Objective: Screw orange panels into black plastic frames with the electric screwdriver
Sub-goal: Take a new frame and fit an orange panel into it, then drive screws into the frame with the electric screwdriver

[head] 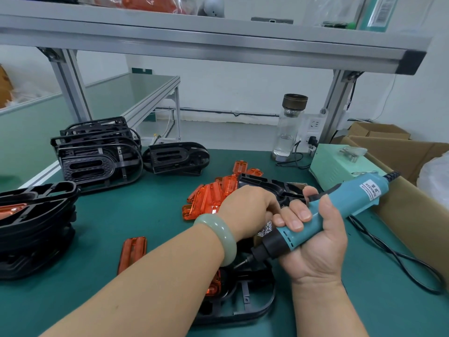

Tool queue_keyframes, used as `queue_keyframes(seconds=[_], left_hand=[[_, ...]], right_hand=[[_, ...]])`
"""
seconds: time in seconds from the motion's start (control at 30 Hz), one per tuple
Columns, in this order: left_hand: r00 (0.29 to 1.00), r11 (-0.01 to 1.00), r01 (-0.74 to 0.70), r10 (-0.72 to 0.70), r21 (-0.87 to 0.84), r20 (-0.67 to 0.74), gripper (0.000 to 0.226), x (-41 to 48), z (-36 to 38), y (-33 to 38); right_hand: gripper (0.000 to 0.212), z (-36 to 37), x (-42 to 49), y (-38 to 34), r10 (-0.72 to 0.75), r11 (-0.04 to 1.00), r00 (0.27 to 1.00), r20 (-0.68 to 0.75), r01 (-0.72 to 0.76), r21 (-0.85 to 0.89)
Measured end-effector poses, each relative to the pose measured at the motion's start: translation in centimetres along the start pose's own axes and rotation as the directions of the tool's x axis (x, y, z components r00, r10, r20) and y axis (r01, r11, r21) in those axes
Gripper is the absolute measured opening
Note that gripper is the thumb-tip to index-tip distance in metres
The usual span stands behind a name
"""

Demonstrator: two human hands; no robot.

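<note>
Fetching a screw seems the step: beneath the fingers point(297, 221) lies the black frame point(245, 310) with its orange panel point(213, 287), the right hand point(315, 244) grips the screwdriver point(352, 198), the left hand point(245, 210) curls over loose screws point(264, 229), whether pinching one I cannot tell; next, one must meet the bit point(243, 262).

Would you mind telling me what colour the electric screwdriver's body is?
The electric screwdriver is teal-blue, black at the nose; head view.

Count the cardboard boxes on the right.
2. A large open box stands at the right edge of the bench. A smaller box sits behind it, by the post. More may lie out of view.
</note>
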State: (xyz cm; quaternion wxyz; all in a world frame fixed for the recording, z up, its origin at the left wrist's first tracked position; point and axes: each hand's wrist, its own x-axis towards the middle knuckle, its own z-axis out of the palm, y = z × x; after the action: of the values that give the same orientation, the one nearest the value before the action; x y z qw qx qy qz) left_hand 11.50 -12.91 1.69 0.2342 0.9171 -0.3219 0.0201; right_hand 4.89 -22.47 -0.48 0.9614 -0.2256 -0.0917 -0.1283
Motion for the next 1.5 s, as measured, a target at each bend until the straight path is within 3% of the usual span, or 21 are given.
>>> queue_keyframes(seconds=[0.23,0.37,0.4,0.47,0.57,0.67,0.8,0.9,1.0,1.23,1.3,1.43,1.5], left_hand=[[0.992,0.982,0.054,-0.074,-0.182,-0.103,0.022,0.0,-0.2,-0.3],[0.97,0.899,0.133,-0.205,-0.417,-0.132,0.021,-0.1,-0.3,-0.2],[0.952,0.831,0.17,-0.278,-0.53,-0.131,0.021,-0.3,-0.4,-0.2],[0.894,0.601,0.23,-0.441,-0.765,-0.078,0.023,-0.9,-0.8,0.0],[0.824,0.322,0.252,-0.566,-0.913,0.028,0.025,-2.2,-1.5,-0.7],[0.839,0.271,0.22,-0.543,-0.937,0.04,0.014,-4.4,-2.3,-1.6],[0.843,0.237,0.176,-0.537,-0.956,0.022,0.017,-7.6,-3.2,-2.5],[0.82,0.135,0.11,-0.572,-0.985,0.013,0.007,-9.7,-3.6,-2.9],[0.806,0.028,0.034,-0.592,-0.999,0.011,0.022,-11.8,-3.4,-3.5],[0.735,-0.049,-0.013,-0.677,-0.999,0.024,0.036,-13.2,-1.7,-3.3],[0.724,-0.064,-0.001,-0.689,-0.998,0.044,0.03,-13.3,-1.4,-3.0],[0.762,-0.056,0.045,-0.644,-0.997,0.07,0.016,-13.6,-1.2,-2.1],[0.794,-0.103,0.07,-0.596,-0.992,0.118,0.012,-13.7,-1.2,-1.7]], right_hand=[[0.017,0.0,-0.1,0.0,-0.016,1.0,1.0,-0.025,0.016,-0.016],[0.015,-0.1,-0.1,0.0,-0.013,0.999,1.0,-0.004,0.013,-0.035],[0.015,-0.1,0.0,0.1,-0.014,0.999,1.0,-0.004,0.013,-0.039],[0.015,-0.1,0.0,0.1,-0.015,0.999,1.0,-0.005,0.015,-0.034],[0.016,-0.1,0.0,0.2,-0.018,0.999,1.0,-0.013,0.017,-0.029],[0.014,0.0,-0.1,0.2,-0.02,0.999,1.0,-0.006,0.019,-0.036],[0.015,0.1,-0.2,0.3,-0.016,0.999,1.0,-0.011,0.016,-0.042],[0.015,0.3,-0.3,0.4,-0.023,0.999,0.999,-0.024,0.022,-0.035],[0.016,0.5,-0.4,0.5,-0.027,0.999,0.999,-0.041,0.026,-0.026],[0.012,1.0,-0.6,1.0,-0.058,0.998,0.992,-0.109,0.056,-0.025],[0.012,1.1,-0.6,1.1,-0.072,0.997,0.988,-0.136,0.07,-0.018],[0.012,1.1,-0.6,1.0,-0.111,0.994,0.973,-0.201,0.112,-0.005],[0.012,1.2,-0.5,0.9,-0.125,0.992,0.967,-0.223,0.127,-0.005]])
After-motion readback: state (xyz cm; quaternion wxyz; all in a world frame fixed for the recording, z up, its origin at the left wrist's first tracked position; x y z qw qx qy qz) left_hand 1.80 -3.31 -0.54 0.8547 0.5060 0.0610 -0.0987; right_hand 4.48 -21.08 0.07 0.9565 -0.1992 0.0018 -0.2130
